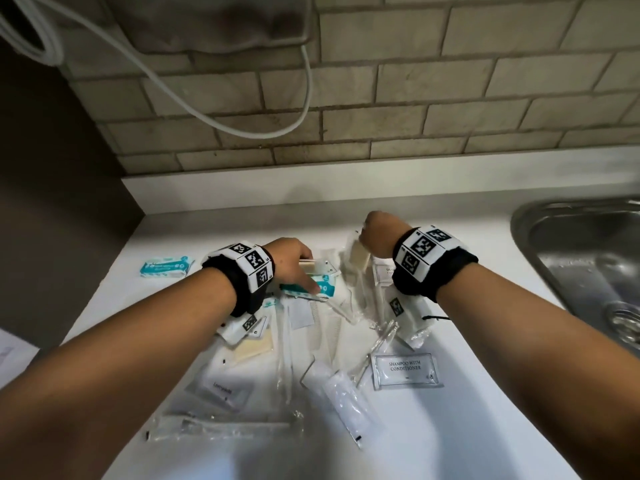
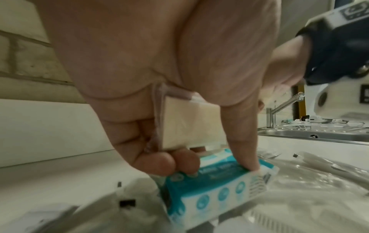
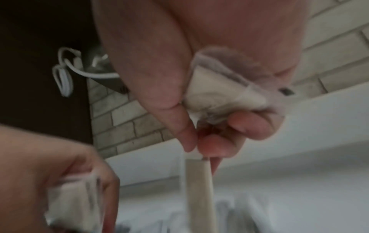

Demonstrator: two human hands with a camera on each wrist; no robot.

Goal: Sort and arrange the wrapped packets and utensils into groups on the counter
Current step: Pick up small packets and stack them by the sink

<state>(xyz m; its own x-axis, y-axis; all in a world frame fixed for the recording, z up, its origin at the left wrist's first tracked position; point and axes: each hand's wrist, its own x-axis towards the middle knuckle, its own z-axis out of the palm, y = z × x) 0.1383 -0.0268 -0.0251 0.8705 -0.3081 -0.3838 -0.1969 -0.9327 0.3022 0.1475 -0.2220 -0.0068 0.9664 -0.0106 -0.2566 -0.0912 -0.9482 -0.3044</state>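
Head view shows both arms stretched over a loose pile of clear-wrapped packets [image 1: 311, 341] on the white counter [image 1: 485, 427], with a steel sink [image 1: 581, 251] off to the right. One teal wipes pack [image 1: 166, 267] lies alone at the far left, well apart from the pile; it is probably the start of a group for that kind.

The left hand [image 1: 294, 261] already has a flat cream packet [image 2: 189, 123] tucked against its palm under curled fingers, which leaves the forefinger free. That forefinger [image 2: 245, 149] presses down on a second teal wipes pack [image 2: 209, 189] lying on top of the pile, while the curled fingertips touch its near edge. Judging by this, the hand is pinning or dragging the pack so it can be taken out without putting down the cream packet.

The right hand [image 1: 377, 233] is raised above the back of the pile. In the right wrist view it has a crumpled white wrapped packet [image 3: 221, 94] bunched in the palm, and its thumb and forefinger pinch the top of a long pale wrapped piece [image 3: 199, 189] that hangs straight down; what it is stays too blurred to tell. Holding it by one end likely lets it lift clear of the tangle.

A sachet marked shampoo with conditioner [image 1: 405, 370] rests flat at the right edge of the pile, not yet sorted. Most of the pile is still mixed, so the sorting looks early.
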